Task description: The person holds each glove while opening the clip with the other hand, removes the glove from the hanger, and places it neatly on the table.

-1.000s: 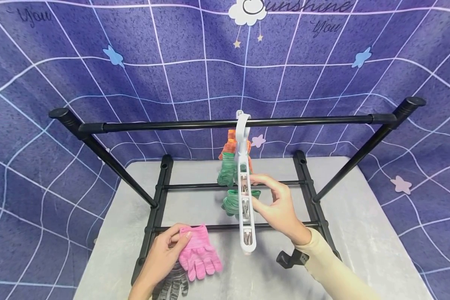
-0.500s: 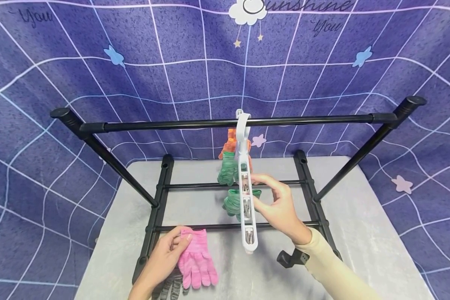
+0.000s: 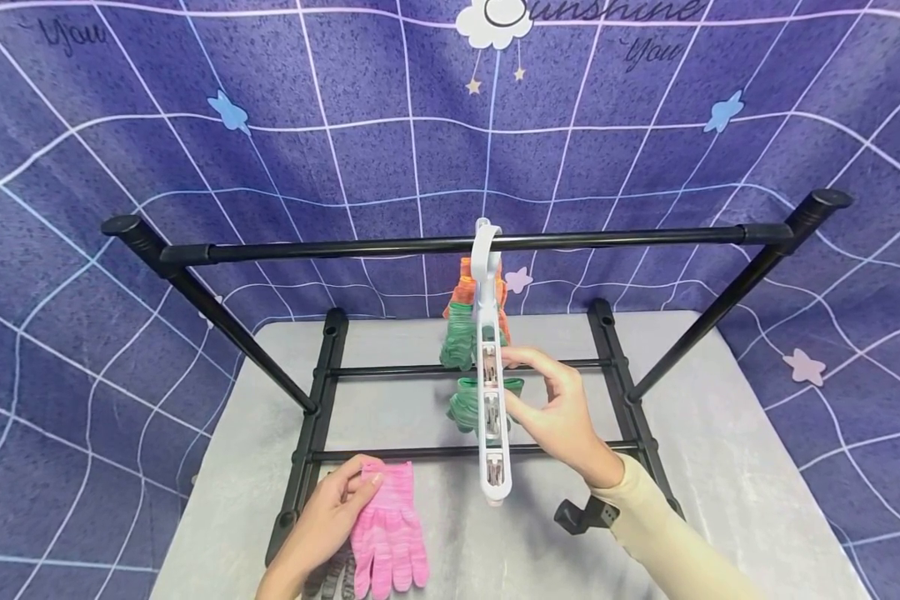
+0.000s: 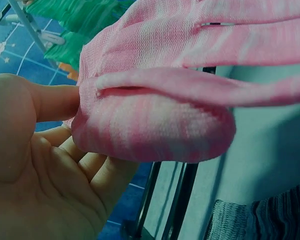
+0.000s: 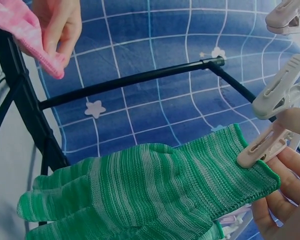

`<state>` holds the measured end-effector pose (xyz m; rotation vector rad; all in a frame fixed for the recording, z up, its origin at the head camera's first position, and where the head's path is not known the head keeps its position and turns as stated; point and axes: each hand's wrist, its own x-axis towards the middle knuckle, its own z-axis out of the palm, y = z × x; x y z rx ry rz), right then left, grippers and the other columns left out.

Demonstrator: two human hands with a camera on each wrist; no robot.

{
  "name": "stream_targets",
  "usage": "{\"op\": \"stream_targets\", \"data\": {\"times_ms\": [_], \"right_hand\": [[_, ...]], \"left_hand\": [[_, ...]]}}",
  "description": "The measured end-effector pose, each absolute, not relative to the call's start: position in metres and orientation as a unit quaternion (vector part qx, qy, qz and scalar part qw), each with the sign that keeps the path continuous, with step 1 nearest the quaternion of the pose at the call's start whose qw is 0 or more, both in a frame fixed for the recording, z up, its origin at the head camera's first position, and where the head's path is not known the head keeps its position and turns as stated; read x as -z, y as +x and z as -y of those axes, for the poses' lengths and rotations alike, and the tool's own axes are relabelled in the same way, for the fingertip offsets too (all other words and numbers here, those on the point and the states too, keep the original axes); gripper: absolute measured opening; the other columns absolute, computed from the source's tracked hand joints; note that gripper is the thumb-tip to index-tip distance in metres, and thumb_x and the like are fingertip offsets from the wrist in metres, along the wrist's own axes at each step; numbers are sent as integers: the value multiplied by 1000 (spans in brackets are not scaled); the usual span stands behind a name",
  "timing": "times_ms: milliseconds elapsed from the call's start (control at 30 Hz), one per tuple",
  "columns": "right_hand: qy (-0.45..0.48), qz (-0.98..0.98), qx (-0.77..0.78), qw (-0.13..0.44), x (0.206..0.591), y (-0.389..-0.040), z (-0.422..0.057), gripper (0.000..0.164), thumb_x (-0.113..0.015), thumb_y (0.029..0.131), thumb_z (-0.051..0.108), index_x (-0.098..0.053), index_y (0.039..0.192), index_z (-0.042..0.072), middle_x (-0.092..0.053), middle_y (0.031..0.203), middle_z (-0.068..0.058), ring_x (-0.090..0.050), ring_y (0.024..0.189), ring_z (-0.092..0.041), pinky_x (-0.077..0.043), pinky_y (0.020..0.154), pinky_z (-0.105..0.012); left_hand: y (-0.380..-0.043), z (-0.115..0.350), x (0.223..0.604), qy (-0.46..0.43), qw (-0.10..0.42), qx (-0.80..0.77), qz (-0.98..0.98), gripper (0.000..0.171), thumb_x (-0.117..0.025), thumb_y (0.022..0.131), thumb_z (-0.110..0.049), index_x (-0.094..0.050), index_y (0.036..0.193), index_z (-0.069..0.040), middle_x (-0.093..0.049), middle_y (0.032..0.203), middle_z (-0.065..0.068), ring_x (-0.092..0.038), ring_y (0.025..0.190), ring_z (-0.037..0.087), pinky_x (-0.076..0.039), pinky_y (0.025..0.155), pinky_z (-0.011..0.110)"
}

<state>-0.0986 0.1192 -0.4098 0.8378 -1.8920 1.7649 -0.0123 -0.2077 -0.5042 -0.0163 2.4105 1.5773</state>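
Since a second ago, the pink glove has turned: its fingers, which slanted off to the right, now point almost straight toward the near side of the grey table. The left hand pinches it at the cuff, left of the white hanger and well apart from it. Partly hidden under the pink glove lies a dark striped glove. The right hand grips a pale clip on the hanger, thumb on one side and fingers on the other. That clip bites the cuff of a green glove; more clips line up beside it. Farther along the hanger, another green glove hangs, and behind that an orange glove. The hanger's hook sits over the top bar of a black rack. At the back, a blue-purple cloth shows pale grid lines, stars and lettering.
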Motion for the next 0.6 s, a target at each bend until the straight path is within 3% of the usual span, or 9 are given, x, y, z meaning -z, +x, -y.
{"op": "stream_targets", "data": {"times_ms": [333, 600], "right_hand": [[303, 680, -633, 211, 410, -100, -120, 42, -77, 79, -21, -72, 119, -10, -78, 110, -14, -70, 104, -12, -54, 101, -31], [306, 676, -636, 211, 410, -99, -120, 42, -77, 78, -22, -72, 118, -11, -78, 115, -5, -70, 106, -12, -54, 102, -31]], "left_hand": [[-16, 210, 518, -5, 142, -545, -826, 33, -61, 111, -34, -65, 131, -7, -78, 87, 2, -73, 74, 17, -58, 71, 28], [-20, 213, 531, -13, 144, -534, -833, 34, -61, 111, -33, -65, 132, -7, -79, 90, 0, -74, 78, 17, -57, 77, 27]]}}
